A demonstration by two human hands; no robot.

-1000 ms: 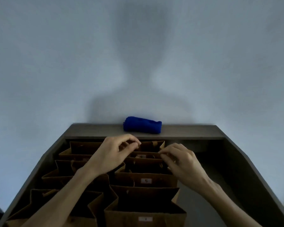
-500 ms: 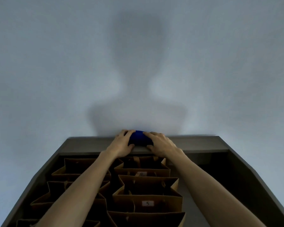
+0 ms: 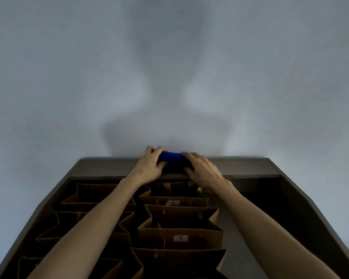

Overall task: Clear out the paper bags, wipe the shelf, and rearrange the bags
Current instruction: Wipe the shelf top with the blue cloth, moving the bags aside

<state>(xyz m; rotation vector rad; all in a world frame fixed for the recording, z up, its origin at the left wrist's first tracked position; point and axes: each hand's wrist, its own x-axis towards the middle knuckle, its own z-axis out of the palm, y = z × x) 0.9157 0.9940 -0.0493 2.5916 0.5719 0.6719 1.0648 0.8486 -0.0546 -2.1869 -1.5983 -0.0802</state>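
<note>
Blue cloth (image 3: 174,161): a rolled bundle is seen lying on the top ledge (image 3: 244,168) of the shelf unit, close against the wall (image 3: 169,67).
Left hand (image 3: 149,166): the cloth's left end is gripped; the fingers (image 3: 152,151) are curled over its far side and the thumb is pressed against its near side.
Right hand (image 3: 203,168): the cloth's right end is gripped; the fingers are curled over the top and the thumb is tucked at the near edge.
Forearms: both are stretched from the near edge of the view over the bags to the cloth.
Paper bags (image 3: 180,220): brown bags are stood upright and open-topped in two rows, on the shelf below and nearer than the cloth.
Bag labelled 5 (image 3: 180,238): it is placed in the right row, nearer than the cloth; a white tag is carried on its front.
Bag behind it (image 3: 173,202): a white tag is also shown, its number too blurred to be read.
Shelf floor (image 3: 236,248): a bare grey strip is visible right of the right row.
Wall: a soft shadow of a head and shoulders is cast above the cloth.
</note>
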